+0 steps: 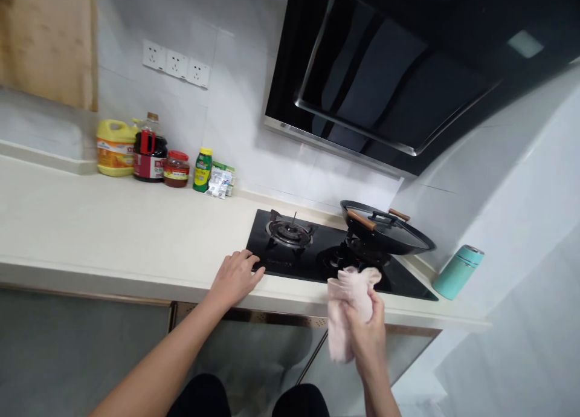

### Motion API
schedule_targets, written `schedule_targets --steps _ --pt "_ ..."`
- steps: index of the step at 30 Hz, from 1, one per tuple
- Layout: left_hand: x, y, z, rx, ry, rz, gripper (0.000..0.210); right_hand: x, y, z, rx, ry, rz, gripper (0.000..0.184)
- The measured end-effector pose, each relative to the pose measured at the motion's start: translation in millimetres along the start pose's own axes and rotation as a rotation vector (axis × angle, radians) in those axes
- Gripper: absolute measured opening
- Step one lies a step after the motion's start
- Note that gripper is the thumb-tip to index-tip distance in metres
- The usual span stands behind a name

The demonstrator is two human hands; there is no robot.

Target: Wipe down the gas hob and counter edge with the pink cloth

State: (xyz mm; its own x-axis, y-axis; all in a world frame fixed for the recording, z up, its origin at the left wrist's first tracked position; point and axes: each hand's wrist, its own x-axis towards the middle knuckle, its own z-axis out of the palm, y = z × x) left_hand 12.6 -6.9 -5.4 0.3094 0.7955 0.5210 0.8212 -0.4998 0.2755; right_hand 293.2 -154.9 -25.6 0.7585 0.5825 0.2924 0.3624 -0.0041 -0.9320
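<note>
My left hand (236, 278) rests on the counter's front part, fingers spread, its fingertips at the left edge of the black gas stove (308, 266). Nothing is held in it. In my right hand (369, 329) is a pale pink cloth (342, 320), bunched at the top and hanging down in front of the counter edge. The stove's left burner (289, 232) is bare. A black wok (394, 242) with a lid and wooden handles stands over the right burner, just beyond the cloth.
A teal thermos (458, 273) stands right of the stove. Along the wall are a yellow jug (113, 148), a dark sauce bottle (150, 151), a red-lidded jar (176, 170) and a green bottle (202, 170). The black range hood (362, 78) juts out above.
</note>
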Motion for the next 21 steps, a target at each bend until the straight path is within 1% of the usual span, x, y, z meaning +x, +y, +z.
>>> schedule_targets --steps 2,3,5,6,7,9,10,11,13,15,16,18,19,21 --pt "0 1 -1.6 -0.006 -0.001 -0.006 0.037 21 2 10 -0.192 -0.038 -0.211 0.072" --pt "0 0 -2.1 -0.011 -0.001 -0.007 0.037 28 7 16 -0.282 -0.073 -0.293 0.065" --pt "1 -3 -2.2 -0.024 -0.001 0.000 0.037 35 18 28 -0.420 -0.163 -0.389 0.054" --pt "1 -5 -1.8 -0.030 0.004 0.001 0.037 37 24 30 -0.441 -0.211 -0.414 0.051" --pt "2 -6 -1.2 -0.033 0.018 -0.001 0.036 39 29 29 -0.422 -0.270 -0.432 0.050" --pt "2 -5 0.1 -0.039 0.076 -0.009 0.034 48 35 20 -0.305 -0.419 -0.440 0.052" --pt "2 -1 0.9 -0.054 0.117 -0.005 0.032 55 36 12 -0.242 -0.463 -0.436 0.055" --pt "1 8 1.9 -0.081 0.157 0.016 0.030 64 36 4 -0.197 -0.469 -0.432 0.057" --pt "-2 37 5.6 -0.174 0.205 0.114 0.029 86 34 -10 -0.174 -0.399 -0.448 0.061" --pt "-6 79 13.8 -0.276 0.185 0.266 0.032 111 35 -20 -0.262 -0.304 -0.466 0.062" --pt "-7 103 20.1 -0.307 0.145 0.325 0.033 123 37 -24 -0.327 -0.275 -0.463 0.062" --pt "-6 149 37.0 -0.308 -0.002 0.442 0.044 144 45 -29 -0.454 -0.217 -0.434 0.061" --pt "-2 169 47.2 -0.289 -0.072 0.468 0.053 153 50 -31 -0.509 -0.178 -0.419 0.057" --pt "8 202 69.0 -0.222 -0.193 0.457 0.070 165 62 -34 -0.587 -0.101 -0.409 0.046"
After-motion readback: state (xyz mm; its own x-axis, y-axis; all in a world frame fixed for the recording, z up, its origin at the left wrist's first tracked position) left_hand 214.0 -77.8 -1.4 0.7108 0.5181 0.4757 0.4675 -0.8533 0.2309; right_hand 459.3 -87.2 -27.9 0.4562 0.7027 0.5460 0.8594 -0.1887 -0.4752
